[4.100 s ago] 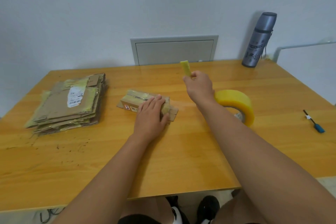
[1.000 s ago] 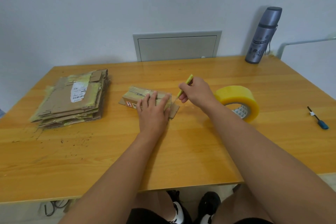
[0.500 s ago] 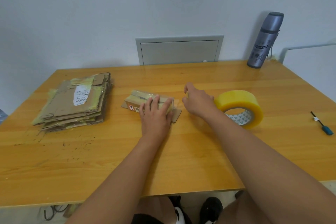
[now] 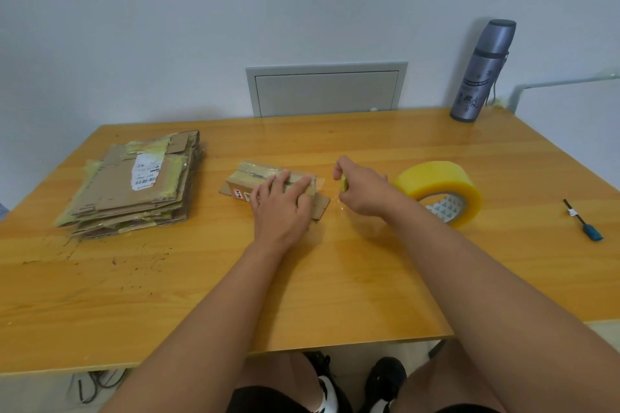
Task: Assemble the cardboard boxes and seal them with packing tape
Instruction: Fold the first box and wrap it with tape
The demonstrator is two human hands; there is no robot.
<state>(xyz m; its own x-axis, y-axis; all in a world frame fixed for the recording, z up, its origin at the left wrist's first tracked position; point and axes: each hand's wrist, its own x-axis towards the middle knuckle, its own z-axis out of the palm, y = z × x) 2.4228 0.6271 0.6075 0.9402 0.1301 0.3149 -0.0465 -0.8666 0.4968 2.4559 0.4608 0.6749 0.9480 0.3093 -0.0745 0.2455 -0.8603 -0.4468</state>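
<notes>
While the left hand (image 4: 281, 203) presses flat on the small box (image 4: 268, 182) mid-table, the right hand (image 4: 364, 189) grips a yellow cutter (image 4: 343, 184) at the tape (image 4: 323, 183); a slip could nick fingers or tear it crooked

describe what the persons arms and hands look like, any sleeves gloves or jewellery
Both forearms are bare as far up as the head view shows; no sleeve enters the frame. The left hand and right hand wear no gloves, and no rings, watch or bracelet show on the fingers or wrists in view. No markings or bandages are visible.
</notes>
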